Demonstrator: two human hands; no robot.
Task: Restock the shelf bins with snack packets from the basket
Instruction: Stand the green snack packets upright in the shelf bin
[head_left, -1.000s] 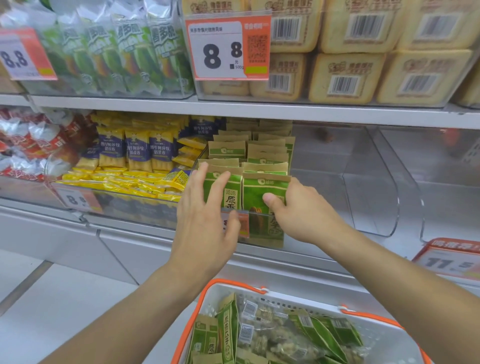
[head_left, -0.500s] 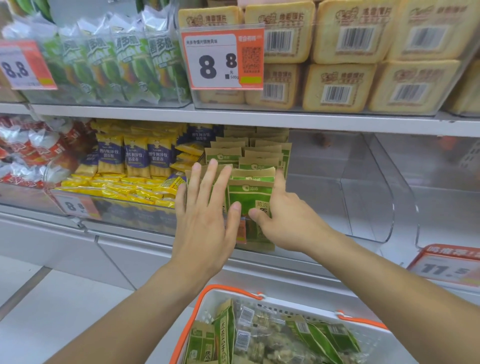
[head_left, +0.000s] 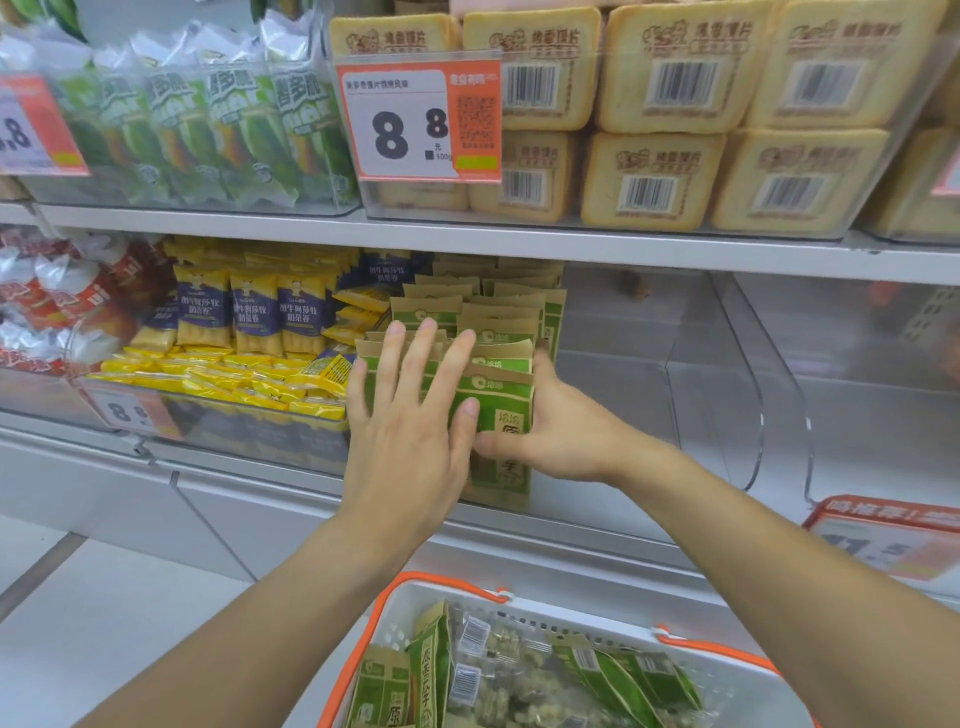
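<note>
Green-and-tan snack packets (head_left: 496, 400) stand in rows in a clear shelf bin (head_left: 711, 384) on the middle shelf. My left hand (head_left: 410, 415) lies flat with fingers spread against the front packets on the left. My right hand (head_left: 556, 431) wraps the right side of the front packets, thumb underneath and fingers behind. Below, a white basket with an orange rim (head_left: 441, 584) holds several more of the same green packets (head_left: 431, 670).
Yellow and blue packets (head_left: 249, 322) fill the bin to the left, red ones (head_left: 57, 296) further left. The right part of the clear bin and the neighbouring bin (head_left: 878, 395) hold nothing. Biscuit packs (head_left: 675, 67) and price tags (head_left: 421, 119) sit above.
Both hands have closed in on the front packets. My left hand flattened with fingers spread, and my right hand slid around the right side of the row.
</note>
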